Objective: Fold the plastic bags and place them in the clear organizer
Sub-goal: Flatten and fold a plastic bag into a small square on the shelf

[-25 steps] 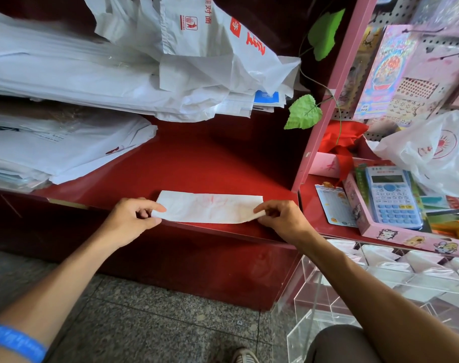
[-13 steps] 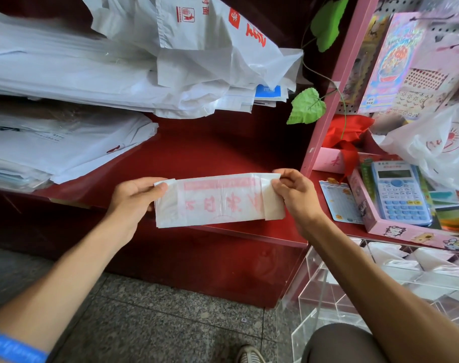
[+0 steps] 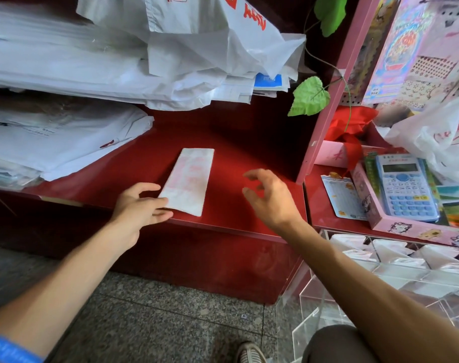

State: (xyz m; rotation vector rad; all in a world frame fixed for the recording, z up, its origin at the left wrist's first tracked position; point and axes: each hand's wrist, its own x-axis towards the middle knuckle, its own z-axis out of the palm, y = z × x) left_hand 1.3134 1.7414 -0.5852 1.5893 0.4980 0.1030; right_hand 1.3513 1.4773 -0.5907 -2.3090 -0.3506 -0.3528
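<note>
Head view shows the folded bag (image 3: 188,180) flat on the red shelf (image 3: 236,163), left hand (image 3: 140,208) pressing its near corner, right hand (image 3: 271,199) hovering loosely spread, so crease firmly before folding lengthwise toward the clear organizer (image 3: 380,279).

A dark red counter (image 3: 244,195) stands on a speckled grey granite floor (image 3: 157,323), beside a pink shelf frame (image 3: 330,87).

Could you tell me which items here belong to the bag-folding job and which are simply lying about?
Part of the job:
folded bag on the red shelf, left hand touching it
unfolded bag pile
clear organizer
right hand, holding nothing

Lying about:
calculator
green leaf
sticker sheets
</note>
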